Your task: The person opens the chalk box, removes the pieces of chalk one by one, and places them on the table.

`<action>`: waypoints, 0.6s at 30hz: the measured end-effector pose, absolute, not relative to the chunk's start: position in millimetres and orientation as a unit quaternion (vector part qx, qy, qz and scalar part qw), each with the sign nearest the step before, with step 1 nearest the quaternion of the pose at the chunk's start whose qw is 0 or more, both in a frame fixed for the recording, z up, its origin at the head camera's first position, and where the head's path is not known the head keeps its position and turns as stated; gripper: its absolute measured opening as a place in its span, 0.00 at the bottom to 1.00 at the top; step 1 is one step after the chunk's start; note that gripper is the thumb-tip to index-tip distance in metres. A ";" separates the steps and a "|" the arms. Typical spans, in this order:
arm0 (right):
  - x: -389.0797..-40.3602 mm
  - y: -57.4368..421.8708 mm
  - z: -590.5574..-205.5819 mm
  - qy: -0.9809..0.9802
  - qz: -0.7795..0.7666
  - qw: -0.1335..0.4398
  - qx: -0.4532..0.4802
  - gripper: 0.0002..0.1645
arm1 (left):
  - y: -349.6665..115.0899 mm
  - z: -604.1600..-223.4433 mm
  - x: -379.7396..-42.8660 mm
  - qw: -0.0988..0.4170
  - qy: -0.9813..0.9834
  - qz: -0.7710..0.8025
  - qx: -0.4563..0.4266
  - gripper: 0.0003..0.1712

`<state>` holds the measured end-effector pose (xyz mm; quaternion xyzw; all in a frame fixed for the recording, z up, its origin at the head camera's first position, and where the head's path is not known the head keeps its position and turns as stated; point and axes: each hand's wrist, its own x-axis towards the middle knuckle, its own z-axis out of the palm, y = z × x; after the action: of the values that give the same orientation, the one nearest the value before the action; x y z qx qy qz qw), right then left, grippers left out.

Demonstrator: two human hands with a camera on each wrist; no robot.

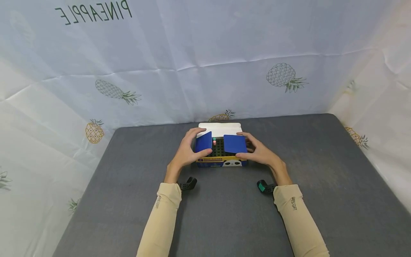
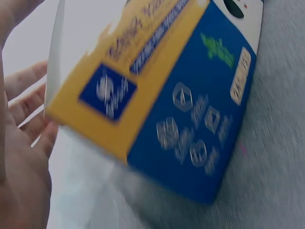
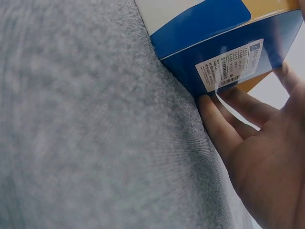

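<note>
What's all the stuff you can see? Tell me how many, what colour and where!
table: 1, grey, in front of the person
cloth: count unclear, whitish, behind the table
pineapples: several, yellow or green, printed on the cloth
box: 1, blue and yellow, on the table
side flaps: 2, blue, atop the box
back flap: 1, white, box's far side
rack: 1, dark, inside the box
tips: 2 seen, teal and pink, inside the box
label: 1, white, box's right side
wristbands: 2, black, at the wrists
sleeves: 2, beige, on the arms
hands: 2, bare, at the box's ends
</note>
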<state>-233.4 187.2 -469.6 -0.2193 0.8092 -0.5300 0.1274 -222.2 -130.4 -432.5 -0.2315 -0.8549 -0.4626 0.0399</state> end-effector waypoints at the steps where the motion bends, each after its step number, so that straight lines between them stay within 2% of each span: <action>1: -233.5 186.9 -469.9 0.809 -0.530 0.126 -0.220 0.50 | -127.1 -429.8 -223.6 0.038 -0.856 -0.458 -0.236 0.58; 7: -234.6 186.8 -471.1 0.804 -0.537 0.126 -0.221 0.51 | -113.7 -420.6 -231.3 0.029 -0.861 -0.432 -0.267 0.67; 13: -234.2 185.8 -469.5 0.801 -0.541 0.127 -0.222 0.51 | -112.4 -419.6 -232.3 0.019 -0.857 -0.436 -0.275 0.62; 18: -233.4 186.8 -470.7 0.806 -0.535 0.124 -0.220 0.51 | -115.9 -418.8 -230.6 0.044 -0.847 -0.449 -0.281 0.60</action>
<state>-233.4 186.8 -470.7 -0.2205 0.8064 -0.5345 0.1239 -230.6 -115.9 -418.8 -0.2807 -0.8474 -0.4486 0.0436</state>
